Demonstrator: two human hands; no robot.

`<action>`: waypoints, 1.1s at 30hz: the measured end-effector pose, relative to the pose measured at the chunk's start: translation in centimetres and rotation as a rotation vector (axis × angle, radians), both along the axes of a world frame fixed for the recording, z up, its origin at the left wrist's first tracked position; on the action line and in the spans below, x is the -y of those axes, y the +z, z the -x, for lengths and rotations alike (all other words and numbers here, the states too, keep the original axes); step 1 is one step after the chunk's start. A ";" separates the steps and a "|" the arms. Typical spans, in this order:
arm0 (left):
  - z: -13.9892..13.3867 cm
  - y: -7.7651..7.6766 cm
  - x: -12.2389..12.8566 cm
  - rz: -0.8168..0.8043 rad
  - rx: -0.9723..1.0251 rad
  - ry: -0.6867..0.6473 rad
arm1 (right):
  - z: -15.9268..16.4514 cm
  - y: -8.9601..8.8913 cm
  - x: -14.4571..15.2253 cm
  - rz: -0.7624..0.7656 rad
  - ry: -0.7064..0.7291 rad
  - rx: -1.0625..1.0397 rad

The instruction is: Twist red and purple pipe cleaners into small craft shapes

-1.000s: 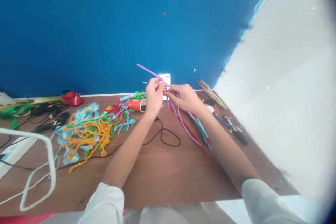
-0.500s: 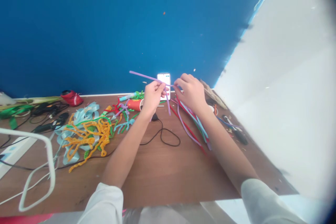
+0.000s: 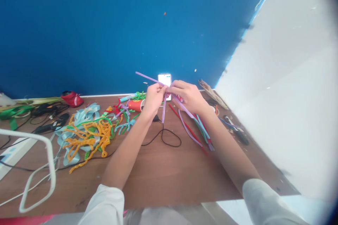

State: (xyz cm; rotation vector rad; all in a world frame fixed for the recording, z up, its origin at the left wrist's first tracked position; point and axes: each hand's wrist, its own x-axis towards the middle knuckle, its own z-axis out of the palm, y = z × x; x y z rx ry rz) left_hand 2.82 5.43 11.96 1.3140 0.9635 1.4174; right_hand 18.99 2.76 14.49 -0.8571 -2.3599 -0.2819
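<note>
Purple pipe cleaners cross between my two hands, held up in front of a phone. My left hand pinches them near the crossing, with one end sticking out to the upper left and another hanging down. My right hand is closed on them at the same spot, its fingertips touching those of the left. A further purple length slants down to the right below the right hand. The exact crossing is hidden by my fingers. Behind the hands the phone stands upright with its screen lit.
Loose coloured pipe cleaners lie under my right forearm. To the left are a heap of orange pipe cleaners with pale blue ribbon, a red paper cup and a white power strip. A black cable loops mid-table.
My right hand has moved left to meet my left hand. A purple end now slants down to the right, and the hanging end has swung slightly left.
</note>
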 end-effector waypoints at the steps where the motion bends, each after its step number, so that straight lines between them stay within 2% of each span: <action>1: 0.0 0.0 0.0 0.012 -0.005 0.001 | -0.1 0.1 0.0 0.015 0.011 -0.009; 6: 0.0 0.2 0.0 0.090 -0.028 -0.007 | -1.1 0.9 -0.1 0.149 0.059 0.020; 10: 0.1 0.2 0.0 0.106 0.046 -0.068 | -1.5 1.2 0.0 0.197 0.062 -0.012; 17: 0.1 -0.4 -0.2 0.153 0.128 -0.160 | -1.3 1.0 0.0 0.128 -0.023 0.010; 21: 0.1 -0.7 -0.6 0.173 0.127 -0.132 | -1.0 0.7 -0.5 0.043 -0.070 0.063; 25: 0.3 -0.8 -0.8 0.179 0.046 -0.108 | -0.7 0.3 -1.0 -0.002 -0.052 0.080; 28: 0.1 -0.8 -0.7 0.125 -0.047 -0.147 | -0.6 0.0 -1.2 0.047 -0.007 0.008; 33: -0.4 -0.5 -0.1 -0.057 -0.226 -0.151 | -0.3 -0.4 -1.5 0.232 -0.014 -0.307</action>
